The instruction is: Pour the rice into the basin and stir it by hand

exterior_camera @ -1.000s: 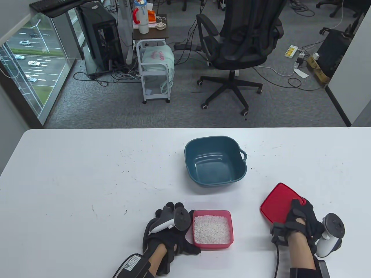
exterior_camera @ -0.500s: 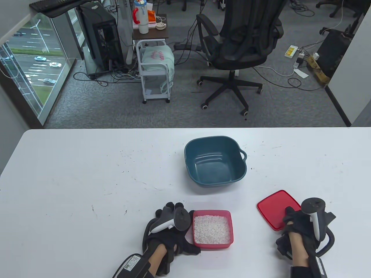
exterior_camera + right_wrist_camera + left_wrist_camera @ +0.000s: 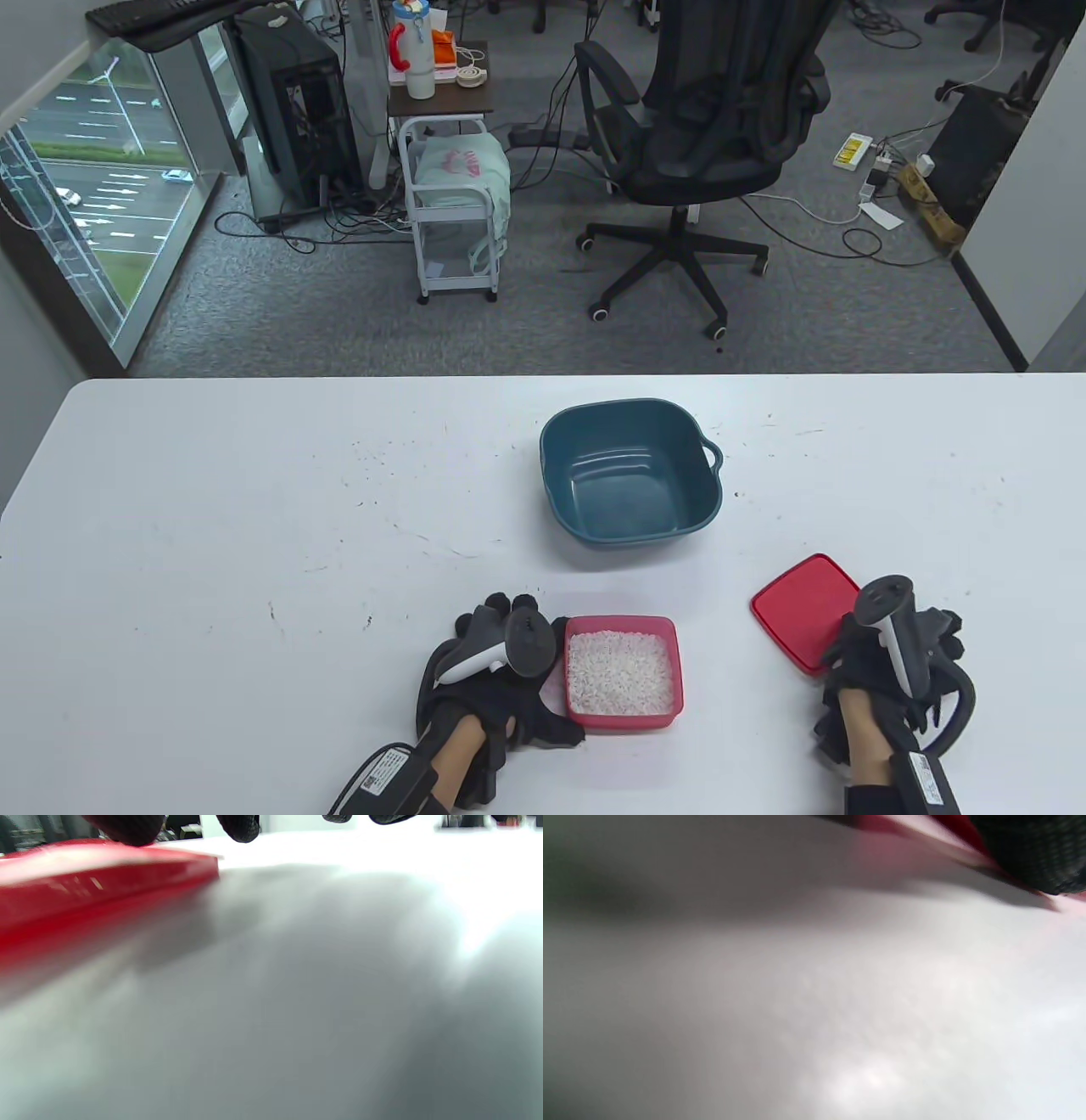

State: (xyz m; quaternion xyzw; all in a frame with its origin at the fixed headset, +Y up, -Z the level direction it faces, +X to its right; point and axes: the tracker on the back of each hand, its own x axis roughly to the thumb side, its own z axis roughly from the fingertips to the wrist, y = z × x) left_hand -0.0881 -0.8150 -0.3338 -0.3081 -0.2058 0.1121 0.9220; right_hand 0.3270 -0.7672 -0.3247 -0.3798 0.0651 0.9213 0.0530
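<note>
A red box of white rice (image 3: 621, 671) stands open near the table's front edge. My left hand (image 3: 509, 679) holds the box's left side, thumb along its near corner and fingers at its far corner. In the left wrist view only a blurred strip of the red box (image 3: 925, 836) and my glove show. The empty teal basin (image 3: 628, 471) sits further back, apart from the box. The red lid (image 3: 797, 607) lies flat on the table to the right. My right hand (image 3: 874, 662) is at the lid's near right corner. Its fingertips (image 3: 239, 827) hang relaxed over the lid (image 3: 85, 887).
The white table (image 3: 254, 526) stretches wide to the left and behind the basin. Beyond its far edge stand an office chair (image 3: 704, 127) and a small trolley (image 3: 454, 195) on the floor.
My right hand tipped the red lid down and laid it flat on the table, then turned over beside it. The left hand and the rice box have not moved.
</note>
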